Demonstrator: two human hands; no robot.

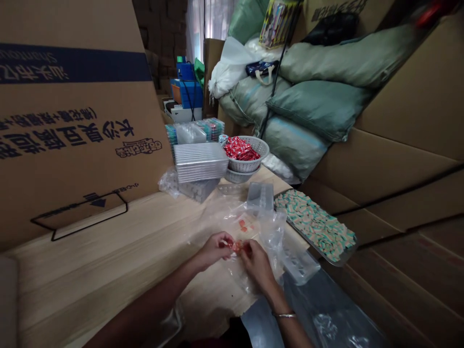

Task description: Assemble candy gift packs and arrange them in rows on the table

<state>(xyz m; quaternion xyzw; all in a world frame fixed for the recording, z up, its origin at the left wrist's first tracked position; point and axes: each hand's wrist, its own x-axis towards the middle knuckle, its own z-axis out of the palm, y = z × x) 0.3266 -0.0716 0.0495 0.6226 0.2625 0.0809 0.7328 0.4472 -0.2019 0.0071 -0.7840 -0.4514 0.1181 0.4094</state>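
Two hands: your left hand (214, 250) and right hand (258, 265) are together, and their fingers pinch a small orange-red piece (236, 246) between them, above the middle of the surface (108, 261). A thin metal bangle (283, 314) circles your right wrist.

Hard to make out: your fingers cover most of the piece, so you can't see its full shape. A few small orange bits (242, 225) lie just beyond your hands, and it's hard to tell whether they rest on or under the clear plastic bag (270, 241) crumpled beneath your hands.

Around you: a clear moulded plastic tray (260, 198) sits just past the bag, and another (300, 263) lies beside your right hand. Farther off stands a stack of clear plastic trays (200, 162).

In the way: a tilted cardboard box panel (72, 121) blocks your left side, and cardboard (391, 169) walls off your right. Green woven sacks (319, 111) are piled behind.

Containers: a white plastic basket (250, 154) holds red foil packets (239, 149) and sits on a second basket (237, 176). To your right, a metal-edged tray (315, 224) is packed with small teal-and-cream pieces.
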